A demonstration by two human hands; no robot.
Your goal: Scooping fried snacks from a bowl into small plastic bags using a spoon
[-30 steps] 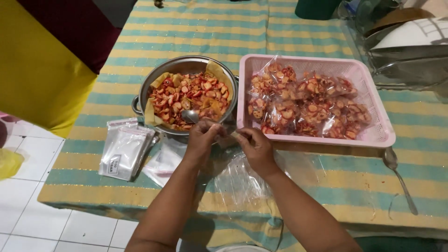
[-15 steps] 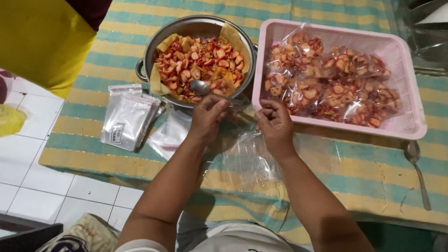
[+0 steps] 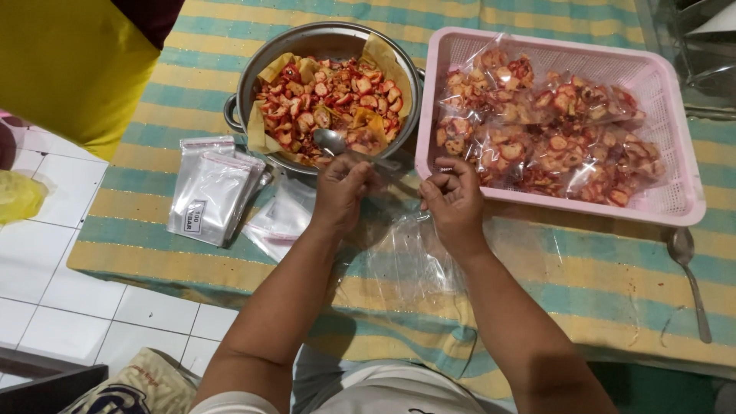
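Both hands pinched on the mouth of an empty clear bag (image 3: 406,253): left hand (image 3: 341,192) has the near-left edge, right hand (image 3: 452,201) the right edge, fingers curled shut on the film. The bag hangs off my fingers and lies limp on the striped cloth (image 3: 537,276), just in front of the metal pot (image 3: 322,46) and the pink basket (image 3: 675,153).

Risks as I see them:
- The film is thin and slippery. If the layers don't separate, I'm only rubbing a closed mouth.
- The spoon (image 3: 337,142) rests in the pot with its handle pointing at my left knuckles. A bump could tip it and throw red chips (image 3: 330,100) onto the cloth.
- The bag has no support. With one hand off, the mouth would likely collapse.
- The filled bags (image 3: 552,138) sit right behind my right hand, so a careless wrist could crush chips.
- The stack of spare bags (image 3: 211,192) lies near the table edge and could slide off with a cloth tug.

The second spoon (image 3: 686,268) is far right, well apart.
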